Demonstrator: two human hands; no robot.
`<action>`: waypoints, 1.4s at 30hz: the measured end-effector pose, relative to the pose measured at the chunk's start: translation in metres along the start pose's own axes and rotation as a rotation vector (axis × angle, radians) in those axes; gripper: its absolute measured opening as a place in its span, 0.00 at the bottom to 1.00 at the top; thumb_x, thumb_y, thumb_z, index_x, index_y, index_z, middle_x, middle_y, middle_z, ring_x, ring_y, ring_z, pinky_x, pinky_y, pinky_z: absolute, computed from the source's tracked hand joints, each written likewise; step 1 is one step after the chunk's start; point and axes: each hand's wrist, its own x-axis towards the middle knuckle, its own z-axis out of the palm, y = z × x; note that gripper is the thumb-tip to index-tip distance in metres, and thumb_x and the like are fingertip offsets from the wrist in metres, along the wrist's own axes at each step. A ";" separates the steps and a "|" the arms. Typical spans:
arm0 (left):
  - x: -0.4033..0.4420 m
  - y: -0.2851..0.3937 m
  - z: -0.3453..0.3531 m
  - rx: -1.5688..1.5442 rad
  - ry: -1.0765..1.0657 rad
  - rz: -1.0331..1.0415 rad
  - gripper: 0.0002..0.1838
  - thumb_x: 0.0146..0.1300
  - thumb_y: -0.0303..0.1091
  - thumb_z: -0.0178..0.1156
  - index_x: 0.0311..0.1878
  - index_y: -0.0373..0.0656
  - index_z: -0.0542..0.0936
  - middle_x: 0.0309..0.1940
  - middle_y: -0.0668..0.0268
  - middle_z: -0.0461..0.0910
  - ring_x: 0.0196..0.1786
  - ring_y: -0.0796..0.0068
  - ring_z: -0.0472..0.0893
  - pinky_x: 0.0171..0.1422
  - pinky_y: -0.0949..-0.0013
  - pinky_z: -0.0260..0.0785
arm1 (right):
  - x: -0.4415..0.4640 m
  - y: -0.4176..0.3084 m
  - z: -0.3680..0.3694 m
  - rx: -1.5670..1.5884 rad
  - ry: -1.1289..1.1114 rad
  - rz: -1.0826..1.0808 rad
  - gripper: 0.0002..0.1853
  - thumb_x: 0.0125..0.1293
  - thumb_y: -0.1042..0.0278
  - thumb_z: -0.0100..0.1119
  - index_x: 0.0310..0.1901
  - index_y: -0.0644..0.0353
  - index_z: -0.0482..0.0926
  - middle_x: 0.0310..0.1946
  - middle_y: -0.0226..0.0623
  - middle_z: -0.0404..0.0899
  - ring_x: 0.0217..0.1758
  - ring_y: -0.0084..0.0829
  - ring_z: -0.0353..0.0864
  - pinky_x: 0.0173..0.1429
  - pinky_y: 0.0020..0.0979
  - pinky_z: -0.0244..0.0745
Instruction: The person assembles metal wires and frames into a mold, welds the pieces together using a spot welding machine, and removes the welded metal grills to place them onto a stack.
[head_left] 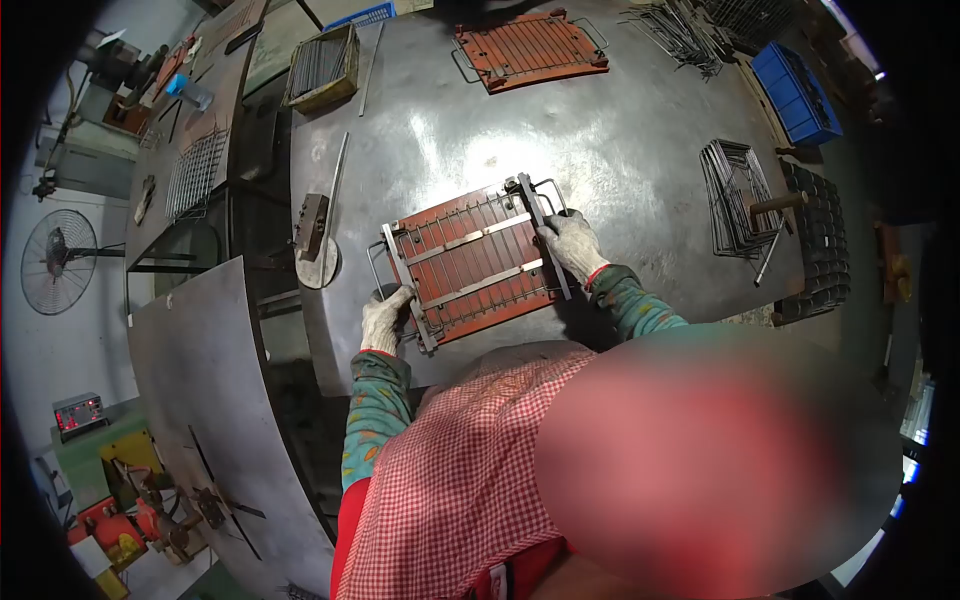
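Note:
A reddish-brown jig board (462,291) lies tilted on the metal table before me, with thin wire rods laid across it. Two flat metal strips (470,240) run lengthwise over the rods, between a bar at each end. My left hand (385,318), in a pale knit glove, is closed at the lower left corner, beside the wire handle (374,265). At the opposite end my right hand (575,245), gloved too, is closed around the edge by the dark end bar (545,235). Some fingertips of both hands are hidden.
A second jig board (533,50) sits at the table's far side. Bent wire frames (735,195) are stacked at right, near a blue crate (795,93). A rod-filled bin (322,67) stands at far left. A long rod (336,190) and a block (311,224) lie left.

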 end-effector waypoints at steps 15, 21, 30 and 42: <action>-0.028 0.003 0.013 0.046 0.068 0.031 0.30 0.49 0.50 0.69 0.45 0.32 0.76 0.25 0.63 0.77 0.20 0.72 0.74 0.23 0.69 0.68 | 0.033 -0.040 -0.144 1.114 0.815 -0.360 0.37 0.66 0.54 0.60 0.70 0.57 0.55 0.62 0.52 0.68 0.63 0.43 0.71 0.67 0.39 0.69; -0.027 -0.001 0.011 0.033 0.090 0.050 0.28 0.52 0.47 0.68 0.46 0.32 0.75 0.24 0.64 0.76 0.19 0.73 0.73 0.21 0.70 0.67 | 0.007 -0.017 -0.076 0.231 0.318 -0.043 0.44 0.65 0.45 0.55 0.71 0.66 0.48 0.66 0.58 0.60 0.68 0.46 0.65 0.70 0.40 0.65; -0.032 0.003 0.016 0.029 0.111 0.053 0.26 0.51 0.47 0.69 0.40 0.34 0.74 0.20 0.64 0.74 0.16 0.72 0.71 0.20 0.68 0.65 | -0.021 0.006 -0.028 0.484 -0.210 0.221 0.36 0.60 0.49 0.63 0.58 0.71 0.63 0.50 0.60 0.73 0.56 0.50 0.75 0.59 0.42 0.72; -0.035 -0.019 0.015 0.051 0.089 0.023 0.34 0.52 0.48 0.69 0.52 0.28 0.73 0.35 0.56 0.79 0.29 0.66 0.78 0.31 0.65 0.71 | -0.013 0.027 -0.010 0.440 -0.174 0.117 0.34 0.60 0.49 0.63 0.56 0.73 0.66 0.48 0.57 0.75 0.52 0.48 0.77 0.55 0.40 0.73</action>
